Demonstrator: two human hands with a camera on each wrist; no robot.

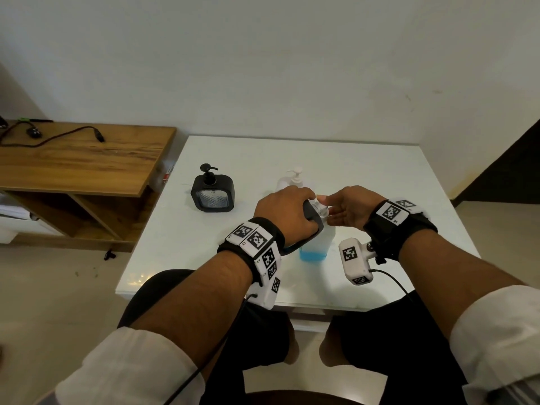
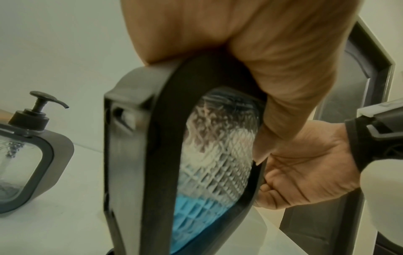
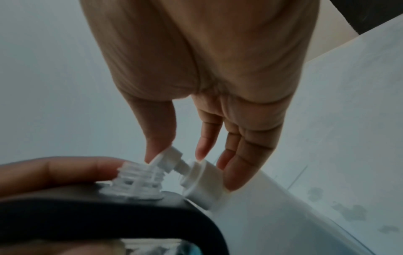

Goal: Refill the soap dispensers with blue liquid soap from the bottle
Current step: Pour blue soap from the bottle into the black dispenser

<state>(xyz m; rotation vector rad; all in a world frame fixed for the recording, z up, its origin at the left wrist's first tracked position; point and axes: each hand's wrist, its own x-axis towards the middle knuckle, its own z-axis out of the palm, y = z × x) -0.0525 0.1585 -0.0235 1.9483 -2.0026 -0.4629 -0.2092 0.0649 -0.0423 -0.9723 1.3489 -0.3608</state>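
My left hand (image 1: 286,211) grips the top of a black-framed soap dispenser (image 1: 318,241), tilted, with its pump off and its clear threaded neck (image 3: 139,179) bare. Through the dispenser's (image 2: 152,155) ribbed window a little blue soap (image 2: 191,215) shows at the bottom. My right hand (image 1: 344,211) is held beside the neck, fingers straight, holding nothing; its thumb tip (image 3: 152,153) is close to the neck. A white pump bottle (image 1: 292,181) stands just behind. A second black dispenser (image 1: 212,194), pump on, stands to the left.
Everything stands on a white table (image 1: 365,171) against a pale wall. To the left is a wooden shelf unit (image 1: 73,159) with a black cable lying on it. A dark doorway lies to the right. My knees are under the table's near edge.
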